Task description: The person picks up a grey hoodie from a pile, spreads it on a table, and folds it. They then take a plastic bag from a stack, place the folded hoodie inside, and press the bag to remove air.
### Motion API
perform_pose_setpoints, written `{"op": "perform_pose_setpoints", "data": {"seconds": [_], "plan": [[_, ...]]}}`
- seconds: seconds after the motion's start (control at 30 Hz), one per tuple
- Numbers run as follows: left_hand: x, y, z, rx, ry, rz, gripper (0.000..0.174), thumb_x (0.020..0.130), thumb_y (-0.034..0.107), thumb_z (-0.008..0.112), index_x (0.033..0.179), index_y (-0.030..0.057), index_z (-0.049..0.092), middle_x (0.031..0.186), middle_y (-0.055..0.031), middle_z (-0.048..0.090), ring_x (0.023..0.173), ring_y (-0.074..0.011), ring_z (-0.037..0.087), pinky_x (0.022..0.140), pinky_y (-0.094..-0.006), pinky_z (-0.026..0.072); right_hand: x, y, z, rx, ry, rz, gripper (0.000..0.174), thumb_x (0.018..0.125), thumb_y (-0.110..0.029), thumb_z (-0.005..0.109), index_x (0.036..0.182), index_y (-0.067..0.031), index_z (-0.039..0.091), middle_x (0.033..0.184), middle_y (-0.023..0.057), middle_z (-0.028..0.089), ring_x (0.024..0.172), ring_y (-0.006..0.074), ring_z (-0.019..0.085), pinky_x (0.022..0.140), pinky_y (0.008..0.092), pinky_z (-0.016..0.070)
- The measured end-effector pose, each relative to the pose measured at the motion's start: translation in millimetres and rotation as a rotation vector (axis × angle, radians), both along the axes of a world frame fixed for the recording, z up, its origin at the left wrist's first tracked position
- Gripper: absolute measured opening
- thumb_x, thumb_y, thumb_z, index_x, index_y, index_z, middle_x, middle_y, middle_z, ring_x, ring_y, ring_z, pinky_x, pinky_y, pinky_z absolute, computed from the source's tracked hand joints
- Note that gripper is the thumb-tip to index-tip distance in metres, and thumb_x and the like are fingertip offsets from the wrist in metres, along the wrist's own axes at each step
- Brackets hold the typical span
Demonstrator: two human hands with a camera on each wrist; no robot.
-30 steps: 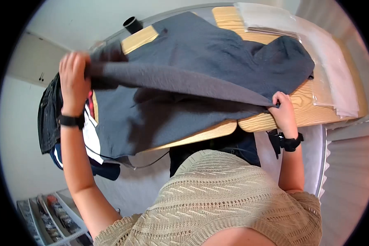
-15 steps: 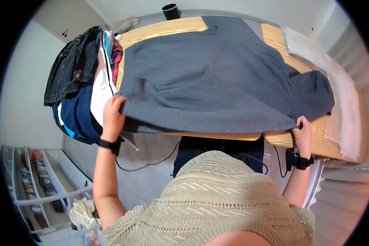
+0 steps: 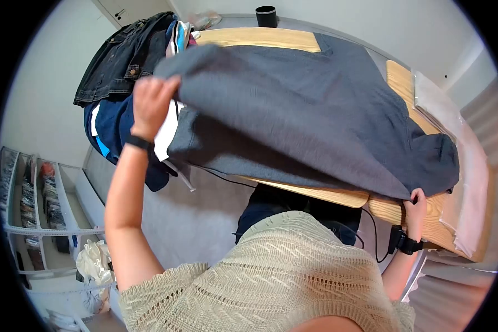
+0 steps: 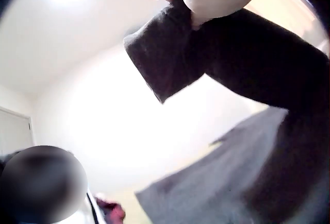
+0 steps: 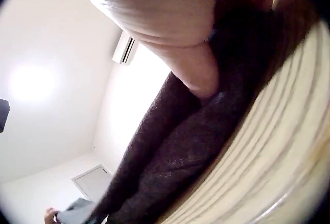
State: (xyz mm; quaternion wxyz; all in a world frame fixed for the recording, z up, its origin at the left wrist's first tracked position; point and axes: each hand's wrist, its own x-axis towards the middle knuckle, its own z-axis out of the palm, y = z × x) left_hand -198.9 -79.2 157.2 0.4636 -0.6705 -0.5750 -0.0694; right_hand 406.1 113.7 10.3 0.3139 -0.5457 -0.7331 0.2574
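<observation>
A dark grey sweatshirt (image 3: 337,99) is spread across the wooden table (image 3: 260,37), its hood-like end (image 3: 434,157) bunched at the right. My left hand (image 3: 155,105) grips one corner of its near layer and holds that edge raised, so a shadowed gap shows between the lifted layer and the layer beneath. My right hand (image 3: 416,213) pinches the other end of the same edge, low by the table's front. In the left wrist view, a flap of dark cloth (image 4: 165,54) hangs from the fingers. The right wrist view shows the thumb (image 5: 198,74) pressed on the cloth.
A pile of clothes with a black denim jacket (image 3: 124,61) on top stands at the left. Clear plastic packaging (image 3: 454,122) lies along the table's right side. Behind the table stands a black bin (image 3: 266,16). A shelf rack (image 3: 44,221) is at the lower left.
The left hand lowered the sweatshirt's edge to the near side, then raised it again with the cloth billowing. The right hand keeps its pinch on the other end. The head view has shifted.
</observation>
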Motion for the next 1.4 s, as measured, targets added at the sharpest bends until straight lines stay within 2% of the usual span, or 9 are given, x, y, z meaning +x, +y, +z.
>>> {"op": "perform_pose_setpoints", "data": {"seconds": [0.2, 0.37, 0.8, 0.97, 1.0, 1.1, 1.2, 1.3, 1.4], "plan": [[12.0, -61.0, -101.0, -0.411, -0.463, 0.180, 0.024, 0.072, 0.001, 0.054, 0.094, 0.0080, 0.060, 0.080, -0.0077, 0.049, 0.080, -0.0265, 0.051, 0.072, -0.0364, 0.0435, 1.5, 0.1, -0.4, -0.013, -0.013, -0.020, 0.025, 0.069, 0.004, 0.057, 0.073, -0.0047, 0.034, 0.070, 0.0010, 0.031, 0.067, 0.0126, 0.032, 0.063, 0.0233, 0.0313], [12.3, -60.1, -69.8, -0.325, -0.460, 0.130, 0.034, 0.059, -0.004, 0.060, 0.091, 0.0067, 0.059, 0.077, -0.0085, 0.048, 0.078, -0.0281, 0.050, 0.071, -0.0366, 0.0438, -3.6, -3.6, 5.8, -0.028, 0.016, -0.008, 0.023, 0.071, 0.004, 0.055, 0.073, -0.0061, 0.035, 0.070, -0.0016, 0.030, 0.068, 0.0095, 0.031, 0.062, 0.0213, 0.0297], [23.2, -85.7, -89.6, -0.412, -0.551, 0.162, 0.041, 0.063, -0.009, 0.053, 0.102, 0.0056, 0.058, 0.083, -0.0100, 0.049, 0.083, -0.0291, 0.049, 0.072, -0.0374, 0.0432, -2.3, -2.5, 6.2, -0.081, -0.022, -0.049, 0.023, 0.073, 0.002, 0.057, 0.074, -0.0056, 0.035, 0.070, -0.0009, 0.032, 0.068, 0.0103, 0.032, 0.062, 0.0216, 0.0310], [26.3, -86.2, -75.2, -0.617, -0.917, 0.096, 0.046, 0.060, -0.004, 0.050, 0.105, 0.0001, 0.057, 0.086, -0.0143, 0.051, 0.084, -0.0332, 0.050, 0.077, -0.0379, 0.0428, -6.2, -7.4, 17.1, -0.093, -0.093, -0.073, 0.022, 0.071, 0.000, 0.059, 0.077, -0.0038, 0.038, 0.070, 0.0019, 0.035, 0.068, 0.0145, 0.036, 0.064, 0.0258, 0.0356], [21.3, -87.6, -65.4, -0.583, -0.985, 0.087, 0.047, 0.060, -0.002, 0.049, 0.106, 0.0005, 0.059, 0.090, -0.0149, 0.054, 0.086, -0.0323, 0.053, 0.078, -0.0366, 0.0440, 2.1, -6.7, 20.2, -0.090, -0.116, 0.003, 0.022, 0.070, 0.000, 0.060, 0.088, -0.0033, 0.048, 0.080, 0.0042, 0.047, 0.079, 0.0166, 0.047, 0.075, 0.0268, 0.0395], [10.4, -82.2, -13.8, -0.321, -0.991, 0.064, 0.057, 0.058, -0.015, 0.039, 0.110, 0.0004, 0.058, 0.098, -0.0141, 0.058, 0.094, -0.0255, 0.057, 0.085, -0.0306, 0.0439, -6.5, -25.7, 112.2, -0.034, -0.125, 0.117, 0.045, 0.070, 0.002, 0.058, 0.114, -0.0047, 0.051, 0.111, 0.0068, 0.055, 0.112, 0.0177, 0.050, 0.100, 0.0300, 0.0332], [-0.6, -73.0, 54.3, -0.189, -0.889, 0.033, 0.055, 0.062, -0.015, 0.038, 0.111, 0.0013, 0.058, 0.100, -0.0109, 0.058, 0.095, -0.0219, 0.057, 0.088, -0.0300, 0.0427, -15.9, -30.6, 207.8, 0.130, 0.198, 0.104, 0.030, 0.080, 0.004, 0.047, 0.110, 0.0030, 0.053, 0.109, 0.0086, 0.056, 0.108, 0.0174, 0.052, 0.100, 0.0294, 0.0353], [-39.9, -45.9, 103.6, -0.128, -0.838, -0.001, 0.043, 0.078, -0.011, 0.039, 0.113, 0.0036, 0.058, 0.101, -0.0069, 0.058, 0.096, -0.0159, 0.055, 0.086, -0.0266, 0.0418, -50.2, -11.6, 267.1, 0.104, 0.623, 0.131, 0.030, 0.086, -0.017, 0.057, 0.109, 0.0020, 0.054, 0.104, 0.0089, 0.058, 0.100, 0.0176, 0.054, 0.092, 0.0281, 0.0394], [-70.3, 12.6, 125.0, -0.160, -0.865, -0.060, 0.036, 0.083, -0.007, 0.043, 0.114, 0.0048, 0.059, 0.098, -0.0050, 0.059, 0.095, -0.0138, 0.055, 0.084, -0.0261, 0.0425, -97.8, 49.5, 298.4, 0.096, 0.441, 0.374, 0.029, 0.089, -0.019, 0.053, 0.110, 0.0002, 0.055, 0.108, 0.0087, 0.060, 0.104, 0.0159, 0.054, 0.094, 0.0274, 0.0379]]}}
